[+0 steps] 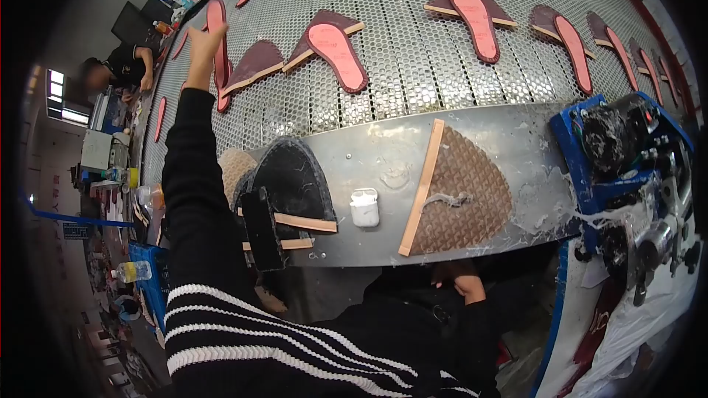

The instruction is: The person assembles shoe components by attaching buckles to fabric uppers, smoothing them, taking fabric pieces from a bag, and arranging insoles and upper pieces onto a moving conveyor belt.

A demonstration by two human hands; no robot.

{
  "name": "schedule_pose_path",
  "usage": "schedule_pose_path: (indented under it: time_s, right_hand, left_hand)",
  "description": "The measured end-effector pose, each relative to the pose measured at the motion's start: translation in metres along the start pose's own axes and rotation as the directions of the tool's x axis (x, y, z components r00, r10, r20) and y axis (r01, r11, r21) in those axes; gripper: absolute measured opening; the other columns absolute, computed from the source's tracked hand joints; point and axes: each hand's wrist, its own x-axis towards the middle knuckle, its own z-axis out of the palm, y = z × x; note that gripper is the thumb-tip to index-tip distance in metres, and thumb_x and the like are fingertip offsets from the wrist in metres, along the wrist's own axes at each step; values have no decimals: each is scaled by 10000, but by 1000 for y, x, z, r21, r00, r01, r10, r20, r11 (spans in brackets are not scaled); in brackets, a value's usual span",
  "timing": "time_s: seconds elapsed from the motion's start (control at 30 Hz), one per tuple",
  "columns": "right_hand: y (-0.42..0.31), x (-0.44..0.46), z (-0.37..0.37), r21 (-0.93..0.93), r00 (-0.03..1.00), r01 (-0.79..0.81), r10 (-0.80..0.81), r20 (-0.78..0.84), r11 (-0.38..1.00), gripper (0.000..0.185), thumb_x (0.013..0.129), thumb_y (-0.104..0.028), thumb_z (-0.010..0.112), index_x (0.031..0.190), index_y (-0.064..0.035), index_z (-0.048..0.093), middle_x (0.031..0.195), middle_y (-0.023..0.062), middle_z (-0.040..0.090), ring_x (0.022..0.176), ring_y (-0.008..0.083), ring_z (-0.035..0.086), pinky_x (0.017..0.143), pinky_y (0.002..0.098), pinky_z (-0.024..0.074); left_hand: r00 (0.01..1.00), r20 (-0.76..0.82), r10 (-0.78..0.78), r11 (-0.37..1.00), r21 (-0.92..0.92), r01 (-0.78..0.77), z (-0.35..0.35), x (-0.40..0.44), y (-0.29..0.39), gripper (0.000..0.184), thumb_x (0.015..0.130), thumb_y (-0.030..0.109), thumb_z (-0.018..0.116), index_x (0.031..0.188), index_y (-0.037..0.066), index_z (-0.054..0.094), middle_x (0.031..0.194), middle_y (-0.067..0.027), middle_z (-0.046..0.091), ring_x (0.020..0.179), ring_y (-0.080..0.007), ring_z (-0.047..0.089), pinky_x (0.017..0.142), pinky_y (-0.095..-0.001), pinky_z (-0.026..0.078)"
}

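Observation:
My left hand (204,48) reaches to the far left of the perforated conveyor. Its fingers are closed around a long pink insole (215,16) with a dark edge, beside a maroon upper piece (256,65). My right hand (463,284) hangs low by my lap, just under the near edge of the metal table (369,144). Its fingers are loosely apart, with nothing seen in them, though shadow covers part of it. On the table lie a brown textured upper piece (468,184) with a tan strip, and black upper pieces (291,177) at left.
A small white container (364,208) stands mid-table, right of a black phone-like slab (262,230). Several pink insoles on maroon pieces, one of them an insole (476,22), lie along the conveyor (398,66). A blue-framed machine (612,140) borders the right. Another person (122,66) sits far left.

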Motion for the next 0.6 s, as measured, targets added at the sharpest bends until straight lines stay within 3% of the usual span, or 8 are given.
schedule_pose_path:
  time_s: [0.17,0.23,0.27,0.3,0.33,0.43,0.5,0.6]
  right_hand:
    - [-8,-15,6,-30,991,106,-103,84,994,248,982,-130,464,967,68,613,694,177,633,542,200,616,483,277,473]
    - [-6,-14,-8,-162,969,116,-76,237,980,229,967,-131,500,1026,60,610,723,131,640,574,167,623,481,272,475]
    - [-5,-20,-2,-145,973,143,-112,201,979,231,951,-143,525,1053,42,618,715,121,638,588,158,626,500,276,483]
    - [-3,-25,4,-122,977,174,-156,145,977,242,935,-155,551,1079,24,627,708,112,636,602,150,629,519,280,490]
    - [-8,-33,9,-286,974,208,-170,153,935,265,925,-168,564,1117,3,626,738,117,647,619,164,636,558,293,504]
    - [-32,-75,10,-647,891,447,-375,257,617,362,904,-209,608,1222,-37,592,951,111,690,790,257,662,756,343,523]
    - [-64,-129,-7,-528,835,550,-422,354,647,347,909,-214,636,1219,-59,612,978,63,693,802,151,639,728,268,509]
    - [-104,-223,-47,-454,840,533,-510,184,714,282,890,-171,664,1135,-33,652,992,57,683,808,132,631,702,274,506]
  left_hand:
    - [905,379,-192,961,259,95,19,-84,-37,996,756,522,730,1401,-114,318,1369,-344,429,1297,-407,437,1054,-371,369]
    - [890,365,273,920,172,-353,31,-83,-70,785,769,506,700,1210,-121,528,1119,-331,606,1096,-477,567,919,-455,458]
    - [852,445,275,901,190,-390,37,-77,-80,488,833,392,661,1076,-30,629,1110,-281,615,1035,-463,583,873,-466,474]
    - [660,560,501,654,255,-712,30,-79,-84,322,870,231,618,1129,40,638,1153,-255,601,1024,-425,597,862,-463,485]
    - [503,354,788,565,-92,-820,23,-93,-73,325,866,73,570,1183,111,634,1181,-238,586,1009,-377,609,845,-454,501]
    - [820,532,213,880,-469,76,18,-89,23,402,880,50,632,1277,73,574,1116,-123,598,939,-216,614,773,-285,526]
    - [775,526,352,886,-454,-94,-10,-127,135,298,904,104,657,1187,16,626,954,-25,625,746,-66,530,626,-212,449]
    - [725,456,516,819,-512,-260,-13,-165,224,180,911,103,661,1059,4,681,810,18,613,653,-26,480,572,-181,377]
